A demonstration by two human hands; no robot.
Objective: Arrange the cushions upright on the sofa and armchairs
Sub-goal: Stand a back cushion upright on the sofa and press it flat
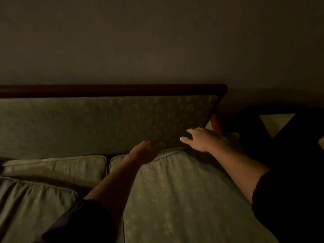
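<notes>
A green patterned back cushion [122,120] stands upright against the sofa's dark wooden top rail [112,90]. My left hand [143,151] curls around its lower edge, fingertips hidden in the gap above the right seat cushion [175,199]. Spread flat, my right hand [201,139] presses on the cushion's lower right corner. A loose green cushion [35,204] lies flat on the left seat cushion [61,165].
The room is dim. A plain wall [157,41] rises behind the sofa. The sofa's wooden arm post [216,123] stands just right of my right hand. Dark furniture with a pale surface [275,121] sits at the far right.
</notes>
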